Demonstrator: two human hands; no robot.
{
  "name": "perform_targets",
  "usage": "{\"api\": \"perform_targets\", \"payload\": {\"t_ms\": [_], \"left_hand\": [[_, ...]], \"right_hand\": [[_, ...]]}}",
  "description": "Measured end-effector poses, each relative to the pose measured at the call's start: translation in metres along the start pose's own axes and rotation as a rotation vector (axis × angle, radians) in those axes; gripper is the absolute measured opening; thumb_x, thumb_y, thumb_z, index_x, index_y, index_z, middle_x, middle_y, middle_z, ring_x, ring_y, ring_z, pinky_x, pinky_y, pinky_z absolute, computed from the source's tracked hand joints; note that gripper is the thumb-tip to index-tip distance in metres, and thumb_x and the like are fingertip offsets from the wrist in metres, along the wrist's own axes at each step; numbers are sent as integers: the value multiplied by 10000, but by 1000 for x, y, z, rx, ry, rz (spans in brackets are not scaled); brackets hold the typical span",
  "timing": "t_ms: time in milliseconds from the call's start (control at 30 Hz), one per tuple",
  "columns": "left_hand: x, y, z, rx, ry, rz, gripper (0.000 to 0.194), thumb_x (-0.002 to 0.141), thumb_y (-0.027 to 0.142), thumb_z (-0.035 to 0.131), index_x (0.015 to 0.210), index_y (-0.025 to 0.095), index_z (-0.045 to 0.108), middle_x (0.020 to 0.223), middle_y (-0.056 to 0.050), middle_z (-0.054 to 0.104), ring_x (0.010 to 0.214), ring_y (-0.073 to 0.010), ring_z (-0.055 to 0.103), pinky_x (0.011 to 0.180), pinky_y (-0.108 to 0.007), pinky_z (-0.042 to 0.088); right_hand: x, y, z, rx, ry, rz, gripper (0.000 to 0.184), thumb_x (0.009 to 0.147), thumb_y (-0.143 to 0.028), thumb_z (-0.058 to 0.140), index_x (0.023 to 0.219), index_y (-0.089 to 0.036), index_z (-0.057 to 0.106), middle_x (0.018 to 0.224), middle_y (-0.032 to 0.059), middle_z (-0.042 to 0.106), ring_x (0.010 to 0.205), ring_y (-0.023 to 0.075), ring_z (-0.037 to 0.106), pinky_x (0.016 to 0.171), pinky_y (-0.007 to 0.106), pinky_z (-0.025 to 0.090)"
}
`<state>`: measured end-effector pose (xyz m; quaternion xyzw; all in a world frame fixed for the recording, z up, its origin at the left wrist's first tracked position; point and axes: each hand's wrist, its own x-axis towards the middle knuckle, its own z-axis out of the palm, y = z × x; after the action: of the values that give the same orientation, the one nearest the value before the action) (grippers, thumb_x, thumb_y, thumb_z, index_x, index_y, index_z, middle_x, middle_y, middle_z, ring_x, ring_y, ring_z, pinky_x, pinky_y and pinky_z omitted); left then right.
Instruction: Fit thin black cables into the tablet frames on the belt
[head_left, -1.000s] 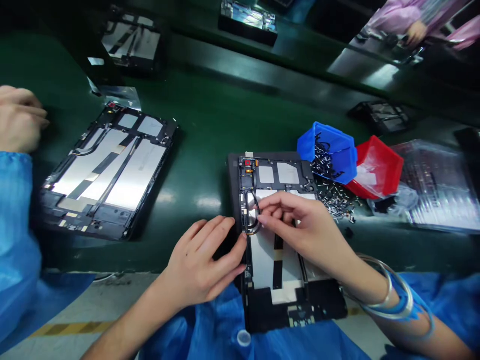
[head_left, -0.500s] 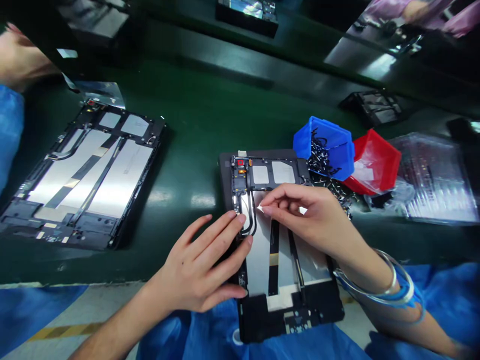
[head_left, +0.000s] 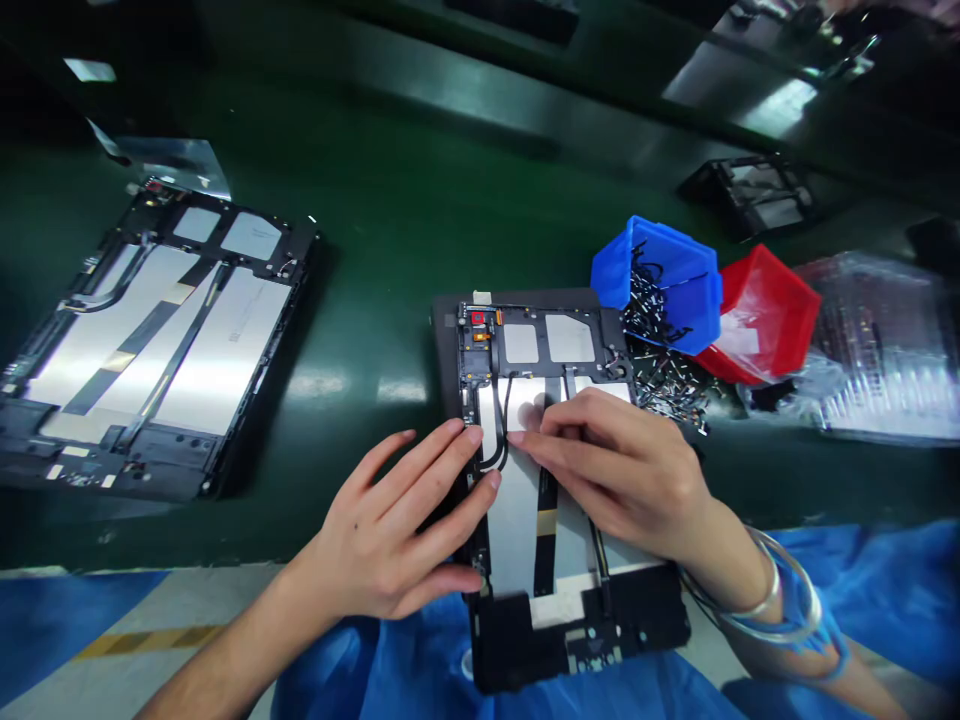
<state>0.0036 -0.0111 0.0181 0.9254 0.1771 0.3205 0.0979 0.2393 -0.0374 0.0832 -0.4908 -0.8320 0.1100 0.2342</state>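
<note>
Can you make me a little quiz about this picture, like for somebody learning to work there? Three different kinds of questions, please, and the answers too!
1. Fill the gap: the bin right next to the blue bin is ____.
2. True or false: the left hand has its fingertips at the left edge of the open device.
3. Pick one. Which hand has silver bangles at its wrist? A) the left hand; B) the right hand; C) neither.

Key: 1. red; 2. true; 3. B.

Left grip (head_left: 388, 540) palm down, spread, right grip (head_left: 641, 475) curled, pointing leftward
</note>
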Motion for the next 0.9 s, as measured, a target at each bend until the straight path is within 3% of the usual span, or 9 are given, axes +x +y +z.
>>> {"api": "perform_targets", "payload": {"t_ms": [333, 567, 767, 900], "left_hand": [[2, -1, 0, 24, 15, -6, 498, 1010, 437, 272, 1176, 150, 643, 1266, -184, 620, 1317, -301, 476, 987, -423, 415], [2, -3, -1, -2, 15, 4, 501, 1009, 431, 286, 1168, 141, 661, 1248, -185, 636, 1272, -313, 518, 980, -416, 422], [5, -2, -2, -9, -17, 37, 482, 1017, 377, 280, 1176, 95, 637, 1290, -160, 625, 1392, -294, 382, 1083, -454, 336], [8, -3, -2, -34, -48, 69, 477, 1018, 378, 278, 1132, 92, 642, 1314, -157, 609, 1384, -299, 395, 1079, -466, 346]], "right_hand": [[-3, 2, -1, -159, -78, -41, 339, 889, -87, 482, 1085, -278, 683, 865, 48, 688, 725, 164, 592, 605, 305, 514], [-2, 4, -3, -144, -133, -11, 371, 910, -101, 433, 1096, -303, 684, 863, 40, 678, 747, 165, 586, 635, 307, 510], [5, 14, -4, -156, -122, -26, 383, 906, -81, 427, 1118, -275, 681, 871, 46, 651, 778, 161, 554, 632, 285, 450], [16, 24, -2, -214, -147, -20, 366, 919, -130, 434, 1143, -285, 679, 844, 35, 627, 786, 157, 537, 620, 269, 414]]}}
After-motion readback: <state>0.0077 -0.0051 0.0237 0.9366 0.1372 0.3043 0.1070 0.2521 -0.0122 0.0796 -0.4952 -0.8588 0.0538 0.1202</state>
